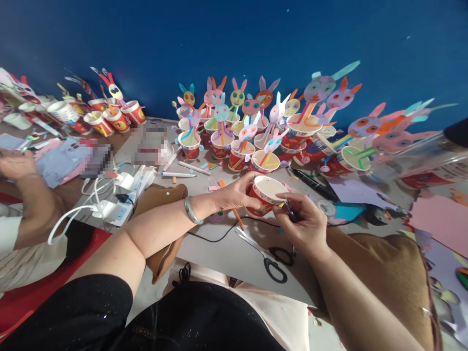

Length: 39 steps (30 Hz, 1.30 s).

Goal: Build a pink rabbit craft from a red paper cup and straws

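Observation:
My left hand [234, 196] is wrapped round a red and white paper cup [261, 202], which is tilted with its pale inside facing up. In my right hand [305, 224], the fingers pinch a slim dark tool [290, 210] with a thin metal tip, held at the cup's right rim. Its exact kind is hard to make out. A small hole shows near the cup's far rim. Below the cup lie open scissors [276, 268] with black handles. An orange stick [238, 218] rests on the table beside my left hand.
Several cups with paper rabbit heads [221, 112] stand at the back against a blue wall [234, 39]. A power strip [126, 200] with white cables lies left, near another person's hand [16, 165]. Coloured paper [442, 219] is at right. A black cable [215, 240] crosses the table.

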Each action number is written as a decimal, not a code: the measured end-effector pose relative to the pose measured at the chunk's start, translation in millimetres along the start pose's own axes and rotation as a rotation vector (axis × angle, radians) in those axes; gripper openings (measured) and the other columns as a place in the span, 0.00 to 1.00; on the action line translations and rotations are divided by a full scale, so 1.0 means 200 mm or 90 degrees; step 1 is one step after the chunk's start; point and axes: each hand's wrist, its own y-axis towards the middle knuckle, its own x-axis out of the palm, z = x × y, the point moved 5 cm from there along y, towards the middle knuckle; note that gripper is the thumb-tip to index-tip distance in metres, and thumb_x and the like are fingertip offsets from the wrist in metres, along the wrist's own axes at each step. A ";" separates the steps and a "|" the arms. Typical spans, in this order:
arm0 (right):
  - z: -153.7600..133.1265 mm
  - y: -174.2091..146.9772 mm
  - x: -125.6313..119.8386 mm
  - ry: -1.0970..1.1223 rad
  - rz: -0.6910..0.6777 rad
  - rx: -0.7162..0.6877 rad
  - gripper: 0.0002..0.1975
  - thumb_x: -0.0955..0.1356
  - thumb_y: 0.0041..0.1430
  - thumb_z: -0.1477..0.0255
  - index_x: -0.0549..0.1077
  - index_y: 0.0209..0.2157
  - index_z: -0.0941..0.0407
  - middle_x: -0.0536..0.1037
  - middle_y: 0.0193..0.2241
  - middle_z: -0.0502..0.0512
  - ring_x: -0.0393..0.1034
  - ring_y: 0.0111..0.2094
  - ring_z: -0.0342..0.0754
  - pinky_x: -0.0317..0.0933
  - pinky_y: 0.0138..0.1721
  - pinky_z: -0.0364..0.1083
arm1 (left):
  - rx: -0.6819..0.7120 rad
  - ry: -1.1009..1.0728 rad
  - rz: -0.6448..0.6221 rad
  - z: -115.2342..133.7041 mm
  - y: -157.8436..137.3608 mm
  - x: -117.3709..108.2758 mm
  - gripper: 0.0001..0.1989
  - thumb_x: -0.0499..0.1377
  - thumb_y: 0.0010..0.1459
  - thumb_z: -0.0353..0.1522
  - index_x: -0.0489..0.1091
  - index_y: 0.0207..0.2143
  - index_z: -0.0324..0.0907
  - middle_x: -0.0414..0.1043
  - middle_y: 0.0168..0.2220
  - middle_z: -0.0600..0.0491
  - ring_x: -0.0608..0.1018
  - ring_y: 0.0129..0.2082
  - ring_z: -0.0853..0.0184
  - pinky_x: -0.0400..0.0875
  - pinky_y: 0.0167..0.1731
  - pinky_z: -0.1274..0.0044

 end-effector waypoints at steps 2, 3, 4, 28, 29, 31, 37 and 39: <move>0.00 0.00 0.00 -0.006 -0.002 -0.006 0.08 0.71 0.58 0.70 0.75 0.41 0.52 0.78 0.24 0.48 0.67 0.21 0.43 0.60 0.24 0.43 | 0.000 0.009 -0.001 -0.01 0.00 0.00 0.34 0.72 0.36 0.23 0.67 0.48 0.42 0.74 0.42 0.53 0.76 0.46 0.64 0.72 0.47 0.70; -0.01 0.01 0.00 -0.011 -0.004 -0.007 0.07 0.71 0.57 0.70 0.75 0.40 0.52 0.79 0.23 0.48 0.67 0.21 0.43 0.61 0.24 0.43 | -0.001 0.015 -0.002 -0.01 0.00 0.00 0.34 0.72 0.36 0.23 0.67 0.48 0.42 0.74 0.43 0.53 0.76 0.46 0.63 0.73 0.48 0.69; -0.01 0.01 0.00 -0.015 -0.006 -0.006 0.07 0.71 0.57 0.70 0.75 0.39 0.52 0.79 0.23 0.48 0.67 0.21 0.43 0.60 0.24 0.43 | -0.003 0.019 -0.003 -0.01 0.00 0.00 0.34 0.73 0.36 0.23 0.67 0.49 0.42 0.73 0.43 0.53 0.76 0.46 0.63 0.73 0.48 0.68; -0.03 0.01 0.01 -0.043 -0.012 -0.048 0.05 0.72 0.55 0.72 0.73 0.34 0.52 0.79 0.23 0.47 0.70 0.20 0.44 0.62 0.23 0.42 | 0.075 0.123 -0.008 -0.01 0.02 -0.01 0.45 0.76 0.33 0.28 0.63 0.54 0.42 0.68 0.51 0.47 0.72 0.57 0.52 0.63 0.61 0.59; -0.02 0.01 0.01 -0.045 -0.011 -0.049 0.05 0.72 0.55 0.72 0.73 0.34 0.52 0.79 0.23 0.47 0.70 0.20 0.44 0.62 0.23 0.42 | 0.085 0.133 -0.009 -0.01 0.02 -0.02 0.45 0.76 0.33 0.29 0.63 0.54 0.42 0.68 0.52 0.46 0.72 0.58 0.52 0.63 0.62 0.59; -0.02 0.01 0.02 -0.051 -0.011 -0.044 0.05 0.72 0.55 0.71 0.73 0.35 0.52 0.79 0.24 0.47 0.71 0.21 0.44 0.63 0.24 0.42 | 0.100 0.148 -0.014 -0.02 0.03 -0.02 0.44 0.77 0.34 0.30 0.62 0.55 0.43 0.67 0.52 0.46 0.72 0.57 0.52 0.63 0.62 0.59; -0.01 0.01 0.02 -0.058 -0.012 -0.029 0.06 0.71 0.54 0.71 0.73 0.35 0.52 0.79 0.23 0.47 0.71 0.20 0.43 0.63 0.24 0.42 | 0.099 0.181 -0.017 -0.03 0.03 -0.03 0.44 0.77 0.37 0.32 0.61 0.55 0.43 0.68 0.51 0.46 0.72 0.56 0.52 0.65 0.60 0.58; -0.02 0.01 0.01 -0.062 -0.011 -0.027 0.06 0.71 0.53 0.71 0.73 0.35 0.52 0.79 0.23 0.47 0.70 0.20 0.43 0.62 0.24 0.42 | 0.099 0.193 -0.017 -0.03 0.02 -0.03 0.43 0.77 0.37 0.31 0.61 0.55 0.43 0.68 0.51 0.46 0.72 0.56 0.53 0.65 0.59 0.59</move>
